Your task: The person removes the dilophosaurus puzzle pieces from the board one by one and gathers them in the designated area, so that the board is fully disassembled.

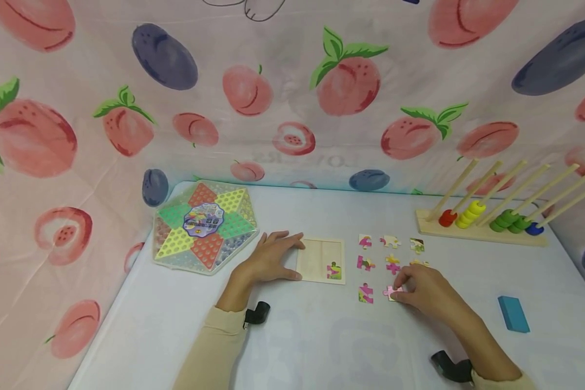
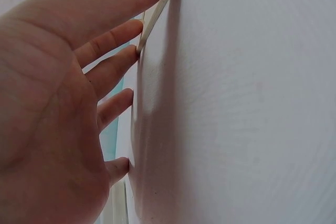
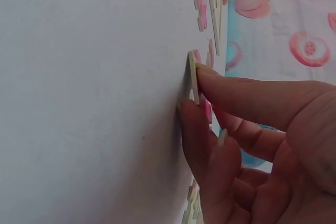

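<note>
My left hand (image 1: 268, 261) rests on the table with fingers spread. Its thumb and fingertips touch the left edge of a small wooden puzzle tray (image 1: 309, 261). One pink and green jigsaw piece (image 1: 334, 271) lies in the tray's lower right corner. Right of the tray, my right hand (image 1: 431, 292) pinches a pink jigsaw piece (image 1: 389, 293) between thumb and finger. In the right wrist view that piece is tilted up, one edge raised from the table. Several other loose pieces (image 1: 365, 263) lie in rough rows around it; the hand partly covers one yellowish piece (image 1: 419, 263).
A hexagonal Chinese checkers set (image 1: 234, 200) lies at the back left. At the back right stands a wooden bead counter (image 1: 487, 234) with upright rods and coloured beads. A blue block (image 1: 514, 314) lies to the right of my right hand. Behind the table hangs a fruit-print cloth (image 1: 292, 92).
</note>
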